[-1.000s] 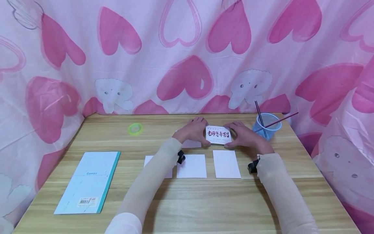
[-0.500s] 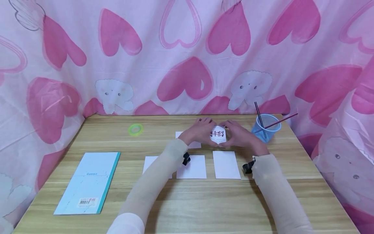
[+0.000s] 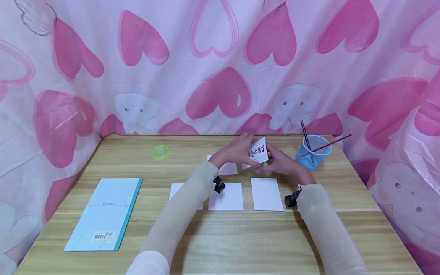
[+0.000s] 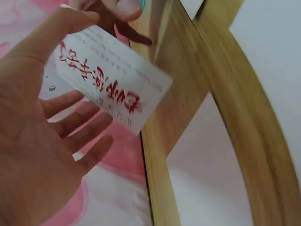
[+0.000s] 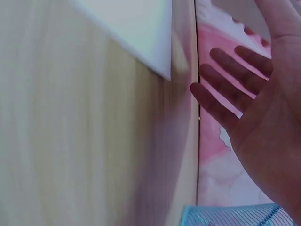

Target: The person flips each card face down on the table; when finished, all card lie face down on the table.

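Far left of the wooden table point(image 3: 240, 244) lies a pale blue notebook point(image 3: 104, 214), flat, w/ a green tape ring point(image 3: 159, 151) further back, well apart from it. Nearer centre, a front row of blank white cards: one point(image 3: 175, 191) partly under the left sleeve, one point(image 3: 225, 196) in the middle, one point(image 3: 267, 194) to the right; two more cards point(image 3: 227, 167) lie behind them, partly hidden by the hands. Left hand point(image 3: 237, 152) is raised above the back of the table, holding a printed card point(image 3: 258, 150) w/ red characters by its left end; wrist view shows the thumb point(image 4: 51, 35) on the card's edge, the other fingers fairly straight and spread behind it, so a light pinch. Card is tilted, clear of the table, between both hands. Right hand point(image 3: 280, 161) is just beside the card's right end, fingers loosely straight and apart; a fingertip seems to touch the card's far end, but can't tell if it grips. Far right: a blue cup point(image 3: 314, 151) w/ thin sticks point(image 3: 306, 139) leaning out, near the right hand, not touching.
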The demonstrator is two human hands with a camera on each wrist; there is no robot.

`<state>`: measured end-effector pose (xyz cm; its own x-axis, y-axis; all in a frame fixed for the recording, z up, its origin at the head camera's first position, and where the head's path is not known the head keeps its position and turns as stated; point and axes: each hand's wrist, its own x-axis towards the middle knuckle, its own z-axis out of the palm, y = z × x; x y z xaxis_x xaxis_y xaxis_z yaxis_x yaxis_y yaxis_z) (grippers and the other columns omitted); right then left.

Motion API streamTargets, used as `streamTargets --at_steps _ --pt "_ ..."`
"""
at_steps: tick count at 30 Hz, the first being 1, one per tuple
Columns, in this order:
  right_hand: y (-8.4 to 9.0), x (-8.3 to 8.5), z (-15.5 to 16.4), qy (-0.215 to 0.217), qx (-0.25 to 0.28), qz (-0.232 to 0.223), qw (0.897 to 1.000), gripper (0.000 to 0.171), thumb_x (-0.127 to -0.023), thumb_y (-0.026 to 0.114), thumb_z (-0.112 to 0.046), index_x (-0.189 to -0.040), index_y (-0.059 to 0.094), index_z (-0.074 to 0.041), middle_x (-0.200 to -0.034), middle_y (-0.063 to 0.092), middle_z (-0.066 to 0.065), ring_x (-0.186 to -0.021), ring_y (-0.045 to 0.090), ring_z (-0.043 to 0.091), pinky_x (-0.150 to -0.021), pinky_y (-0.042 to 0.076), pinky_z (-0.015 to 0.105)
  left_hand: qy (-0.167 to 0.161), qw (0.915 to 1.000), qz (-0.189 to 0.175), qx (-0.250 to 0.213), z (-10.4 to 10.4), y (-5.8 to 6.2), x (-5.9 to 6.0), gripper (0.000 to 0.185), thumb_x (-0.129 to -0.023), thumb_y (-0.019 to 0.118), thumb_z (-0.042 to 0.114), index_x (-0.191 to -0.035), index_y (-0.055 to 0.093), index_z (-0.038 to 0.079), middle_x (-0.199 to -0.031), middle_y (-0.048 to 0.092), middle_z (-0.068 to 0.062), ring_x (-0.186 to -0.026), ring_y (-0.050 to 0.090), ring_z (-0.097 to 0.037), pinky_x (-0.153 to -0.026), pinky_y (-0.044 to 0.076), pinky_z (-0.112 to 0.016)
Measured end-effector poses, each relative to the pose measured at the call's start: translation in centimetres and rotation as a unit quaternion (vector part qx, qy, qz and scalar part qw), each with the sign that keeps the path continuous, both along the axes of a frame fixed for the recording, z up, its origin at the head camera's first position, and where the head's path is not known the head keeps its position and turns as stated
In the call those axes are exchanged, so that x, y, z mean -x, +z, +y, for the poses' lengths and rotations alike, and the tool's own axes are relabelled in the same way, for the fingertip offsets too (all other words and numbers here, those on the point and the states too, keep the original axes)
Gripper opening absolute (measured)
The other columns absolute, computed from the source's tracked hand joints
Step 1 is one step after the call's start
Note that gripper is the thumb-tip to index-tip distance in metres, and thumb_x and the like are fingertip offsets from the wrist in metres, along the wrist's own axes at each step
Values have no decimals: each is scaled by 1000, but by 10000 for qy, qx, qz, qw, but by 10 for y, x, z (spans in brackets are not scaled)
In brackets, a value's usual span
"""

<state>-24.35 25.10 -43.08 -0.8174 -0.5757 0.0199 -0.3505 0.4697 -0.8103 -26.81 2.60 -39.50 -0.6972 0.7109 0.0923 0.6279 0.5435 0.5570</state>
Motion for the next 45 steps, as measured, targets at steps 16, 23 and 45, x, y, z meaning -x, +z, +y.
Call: streamTargets --at_steps 16,23,45 --pt "-7 -3 -3 -285 30 -410 9987 91 -79 83 -35 -151 29 -27 -143 41 1 -120 45 29 -103 35 55 -583 9789 -1256 -1502 2 -2 -4 98 -77 83 17 -149 18 10 -129 43 -10 -120 45 -27 -99 44 -45" --pt "-5 -5 -2 -477 -327 -226 9981 91 -76 85 -36 -150 33 -22 -142 44 5 -125 44 33 -101 38 57 -460 9799 -1307 -1433 -4 3 -5 93 -79 82 31 -146 21 10 -135 40 -8 -124 43 -28 -99 44 -40" --pt "9 -4 21 -586 -1975 354 9779 94 -67 86 -53 -145 47 -16 -145 34 17 -133 30 36 -104 29 62 290 9855 316 1643 -25 -26 -2 89 -71 75 66 -136 50 10 -134 42 -2 -127 35 -21 -111 23 -51"
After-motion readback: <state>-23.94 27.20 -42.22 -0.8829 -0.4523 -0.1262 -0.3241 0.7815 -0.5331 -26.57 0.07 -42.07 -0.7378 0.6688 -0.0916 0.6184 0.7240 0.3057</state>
